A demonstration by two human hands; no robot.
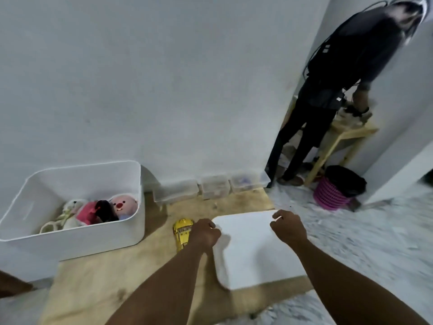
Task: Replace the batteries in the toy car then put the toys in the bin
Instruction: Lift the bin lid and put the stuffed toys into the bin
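I see left hand [206, 233] and right hand [289, 227] each gripping white lid [253, 252] far corners; yellow toy car [181, 231] just beside left hand, outboard.

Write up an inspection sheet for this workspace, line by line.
Surface: stained wooden board on the floor.
Job's things: yellow toy car on the board; white bin holds plush toys; white lid beside the car.
Clutter: clear boxes along the wall.
Grippers: left hand and right hand grip the lid's far corners.
Cables: black cables on another person.
Surroundings: that person stands at a wooden table; pink basket nearby.
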